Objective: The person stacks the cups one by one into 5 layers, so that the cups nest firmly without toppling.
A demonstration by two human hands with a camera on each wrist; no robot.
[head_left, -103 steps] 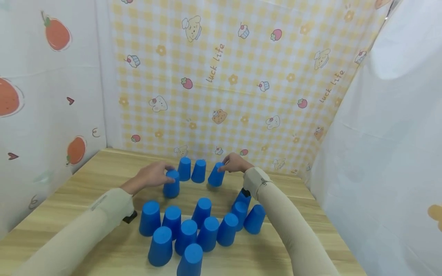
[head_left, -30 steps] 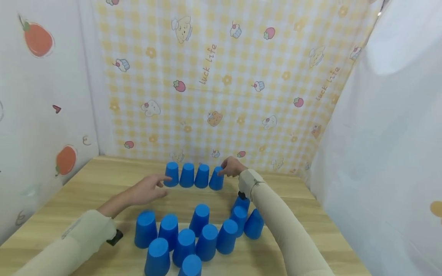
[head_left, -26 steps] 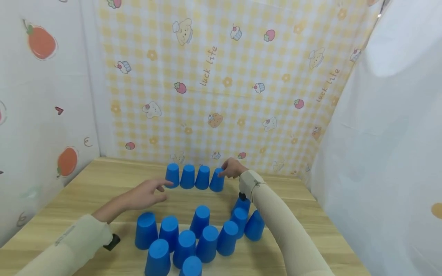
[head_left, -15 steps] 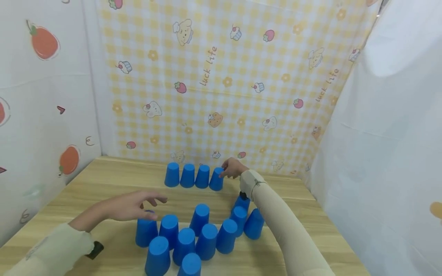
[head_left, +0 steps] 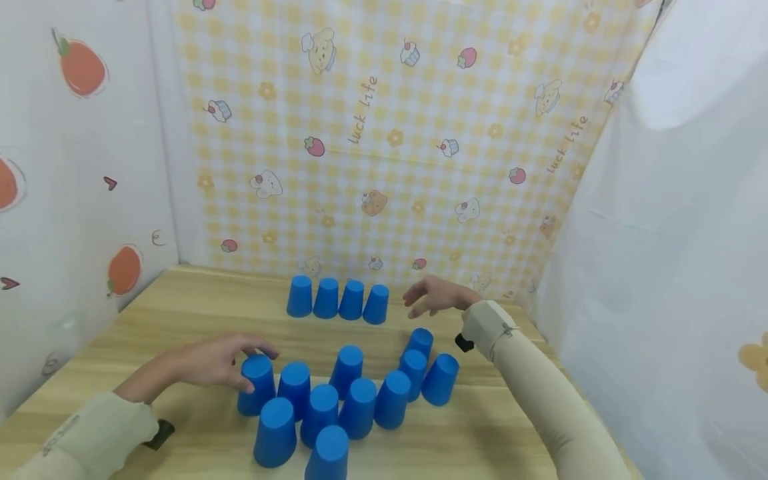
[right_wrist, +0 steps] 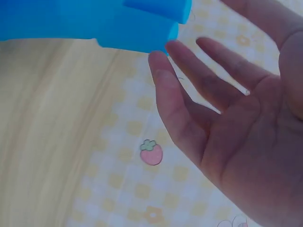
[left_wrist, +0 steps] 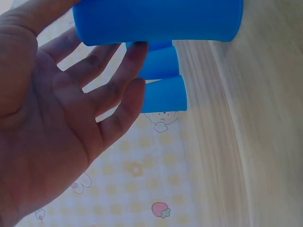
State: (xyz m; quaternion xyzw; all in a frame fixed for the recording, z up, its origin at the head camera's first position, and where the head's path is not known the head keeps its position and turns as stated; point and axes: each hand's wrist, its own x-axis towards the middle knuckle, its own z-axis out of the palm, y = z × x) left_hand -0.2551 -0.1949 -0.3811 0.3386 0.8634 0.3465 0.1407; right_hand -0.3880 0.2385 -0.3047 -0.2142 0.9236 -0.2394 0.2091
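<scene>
At the left of the near group stands an upside-down blue cup (head_left: 257, 387). My left hand (head_left: 207, 360) is at this cup, its thumb on the near side and its fingers past the far side. The left wrist view shows that palm spread, with fingertips right at the edge of the blue cup (left_wrist: 158, 21). My right hand (head_left: 441, 295) hovers to the right of the back row, fingers loosely spread and holding nothing. Closest to it is the row's right-end cup (head_left: 376, 305). In the right wrist view, its fingertips lie just off blue cups (right_wrist: 137, 30).
Four-wide is the back row, with another cup (head_left: 300, 297) at its left end. Several more upside-down cups (head_left: 359, 408) cluster on the wooden table (head_left: 198, 313), some leaning close together. A checked cloth (head_left: 390, 173) hangs behind the table.
The left hand let go of a cup in the back row, then came back toward me to the near group's left cup. My right hand has released the row's right-end cup and moved right.
</scene>
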